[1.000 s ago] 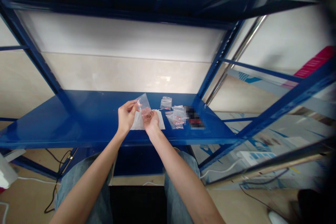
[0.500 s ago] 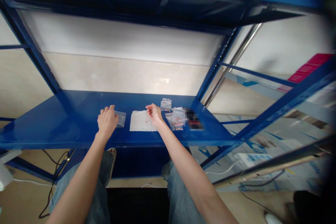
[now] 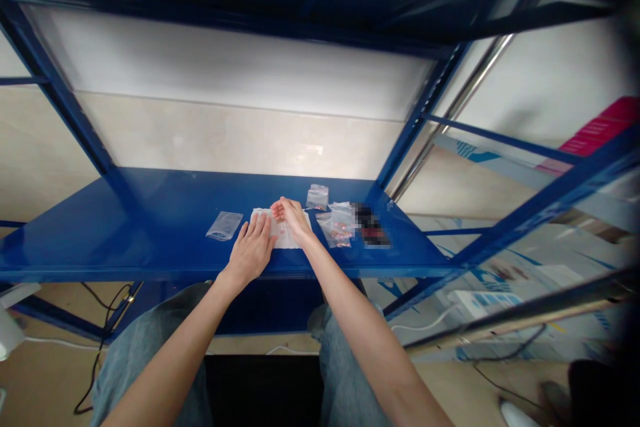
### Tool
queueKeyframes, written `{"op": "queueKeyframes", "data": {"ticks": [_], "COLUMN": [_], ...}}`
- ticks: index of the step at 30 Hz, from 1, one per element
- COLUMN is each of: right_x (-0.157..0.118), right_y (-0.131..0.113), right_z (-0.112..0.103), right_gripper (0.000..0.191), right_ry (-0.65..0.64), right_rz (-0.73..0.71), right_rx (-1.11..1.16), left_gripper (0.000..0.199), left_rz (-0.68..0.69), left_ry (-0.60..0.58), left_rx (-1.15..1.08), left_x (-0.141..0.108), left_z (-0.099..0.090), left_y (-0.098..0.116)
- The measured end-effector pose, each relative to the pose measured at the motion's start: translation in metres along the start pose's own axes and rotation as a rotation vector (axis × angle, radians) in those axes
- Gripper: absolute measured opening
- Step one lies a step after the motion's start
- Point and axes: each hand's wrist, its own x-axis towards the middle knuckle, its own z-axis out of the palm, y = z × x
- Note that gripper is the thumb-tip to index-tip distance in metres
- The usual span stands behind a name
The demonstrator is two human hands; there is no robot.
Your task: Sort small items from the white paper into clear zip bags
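Note:
My left hand (image 3: 251, 250) lies flat, fingers extended, over the left part of a white sheet of paper (image 3: 289, 240). My right hand (image 3: 294, 219) stands on its edge at the right part of the sheet, its palm turned left and its fingers loosely cupped. Small reddish bits (image 3: 281, 231) show on the paper between both hands, too small to name surely. Left of the sheet is a clear zip bag (image 3: 225, 225) that looks flat. On the right, clear zip bags with small colourful pieces (image 3: 341, 227) overlap, and another small zip bag (image 3: 317, 197) lies behind them.
All this rests on a blue metal shelf (image 3: 150, 227). A dark, pixelated item (image 3: 371, 225) lies right of the bags. The upper shelf (image 3: 240, 0) hangs overhead, and blue uprights (image 3: 420, 113) stand at the sides. A white power strip (image 3: 477, 303) is below right.
My left hand has moved right, off the clear zip bag and onto the paper. My right hand has turned palm-left and shifted slightly. The left zip bag now shows whole.

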Motion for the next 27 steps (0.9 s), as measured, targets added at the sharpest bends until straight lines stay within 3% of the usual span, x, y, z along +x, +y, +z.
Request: {"op": "queueKeyframes", "data": {"ticks": [6,11,17,23,27], "right_x": [-0.004,-0.031,-0.069,-0.072,-0.069], "right_y": [0.0,-0.018,-0.024,-0.016,-0.017], "right_z": [-0.009,-0.025,-0.04,-0.044,-0.044], "right_gripper": [0.035,0.019,0.017,0.002,0.004], "right_ry": [0.013,0.09,-0.069,-0.178,-0.21], "right_rz": [-0.093,-0.357,-0.372,-0.444,-0.494], "right_rx": [-0.084,-0.486,-0.81,-0.951,-1.001], "left_gripper": [0.05,0.041,0.014,0.008,0.012], "left_rz": [-0.039,-0.072,-0.053,-0.07,-0.089], "left_ry": [-0.037,0.003,-0.012,-0.031,-0.01], "left_rx": [0.039,0.14,0.252,0.127,-0.031], "left_x": [0.003,0.009,0.012,0.015,0.021], "left_z": [-0.01,-0.023,-0.029,-0.027,-0.028], "left_y": [-0.013,-0.009,-0.003,-0.011,-0.02]}}
